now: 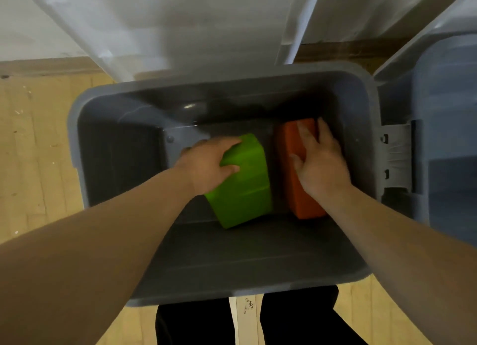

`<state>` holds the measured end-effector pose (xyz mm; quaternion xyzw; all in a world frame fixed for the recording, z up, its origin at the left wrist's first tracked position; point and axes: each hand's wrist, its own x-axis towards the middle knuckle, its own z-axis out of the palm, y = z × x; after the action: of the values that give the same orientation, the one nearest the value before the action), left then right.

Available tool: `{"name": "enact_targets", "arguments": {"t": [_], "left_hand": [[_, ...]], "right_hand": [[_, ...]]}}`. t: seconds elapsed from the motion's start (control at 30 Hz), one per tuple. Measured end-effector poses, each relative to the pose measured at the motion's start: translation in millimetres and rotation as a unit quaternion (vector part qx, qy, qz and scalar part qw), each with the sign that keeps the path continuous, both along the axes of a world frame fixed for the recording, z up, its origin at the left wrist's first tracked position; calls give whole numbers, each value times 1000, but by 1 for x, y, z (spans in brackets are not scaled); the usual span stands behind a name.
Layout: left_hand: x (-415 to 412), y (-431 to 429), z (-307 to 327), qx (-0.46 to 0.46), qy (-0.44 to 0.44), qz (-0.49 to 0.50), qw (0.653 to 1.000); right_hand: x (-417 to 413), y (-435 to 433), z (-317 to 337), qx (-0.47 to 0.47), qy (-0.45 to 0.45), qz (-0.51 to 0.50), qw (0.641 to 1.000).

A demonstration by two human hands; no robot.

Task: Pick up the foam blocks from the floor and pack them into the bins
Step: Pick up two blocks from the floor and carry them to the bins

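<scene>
A grey plastic bin (85, 127) stands on the floor right below me, and both my arms reach down into it. My left hand (206, 165) grips a green foam block (245, 187) by its left edge, holding it tilted over the bin's bottom. My right hand (321, 161) lies on top of an orange foam block (296, 189), fingers curled over its far end. The orange block stands on its side against the bin's right wall. The two blocks are close together with a narrow gap between them.
The bin's hinged lid (444, 127) hangs open on the right. A white wall or panel (180, 21) rises behind the bin. Light wooden floor (33, 151) lies to the left, and my dark trouser legs (296, 319) show at the bottom.
</scene>
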<state>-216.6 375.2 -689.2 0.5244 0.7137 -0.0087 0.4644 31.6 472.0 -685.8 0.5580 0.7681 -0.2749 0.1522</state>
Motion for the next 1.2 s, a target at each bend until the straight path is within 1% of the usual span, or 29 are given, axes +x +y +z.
{"name": "enact_targets", "arguments": {"t": [0.17, 0.23, 0.27, 0.3, 0.33, 0.4, 0.43, 0.53, 0.67, 0.73, 0.8, 0.97, 1.07, 1.13, 1.2], "left_hand": [[17, 54, -58, 7, -23, -56, 998], [20, 65, -78, 29, -10, -79, 996], [21, 65, -86, 35, 11, -79, 996], [23, 63, -93, 27, 39, -68, 997], [25, 58, -97, -2, 68, -56, 996], [38, 44, -98, -75, 107, -63, 989], [49, 37, -96, -93, 118, -69, 986], [81, 17, -68, -89, 128, -33, 987], [101, -17, 11, -101, 149, -27, 983], [99, -32, 65, -101, 156, -38, 982], [93, -42, 135, -96, 169, -63, 979], [75, -58, 301, -54, 203, -118, 971], [68, -68, 381, 0, 220, -168, 961], [63, -77, 430, 28, 223, -195, 955], [61, -92, 474, 48, 219, -238, 945]], "right_hand": [[18, -15, -22, 2, 21, 11, 1000], [21, -17, -30, 16, 26, 7, 1000], [22, -18, -32, 29, 31, 6, 999], [23, -19, -35, 43, 39, 6, 998], [23, -21, -38, 51, 47, 5, 998], [23, -23, -39, 48, 56, 3, 997], [23, -22, -37, 42, 57, 4, 997], [22, -19, -15, 1, 43, 4, 999], [31, -25, 49, -60, 24, 7, 998], [37, -32, 90, -90, -3, 11, 996], [44, -41, 144, -106, -33, 9, 994], [53, -77, 296, -120, -57, -34, 991], [57, -112, 377, -94, -64, -68, 991], [59, -138, 426, -78, -69, -106, 989], [63, -175, 472, -85, -70, -167, 980]]}}
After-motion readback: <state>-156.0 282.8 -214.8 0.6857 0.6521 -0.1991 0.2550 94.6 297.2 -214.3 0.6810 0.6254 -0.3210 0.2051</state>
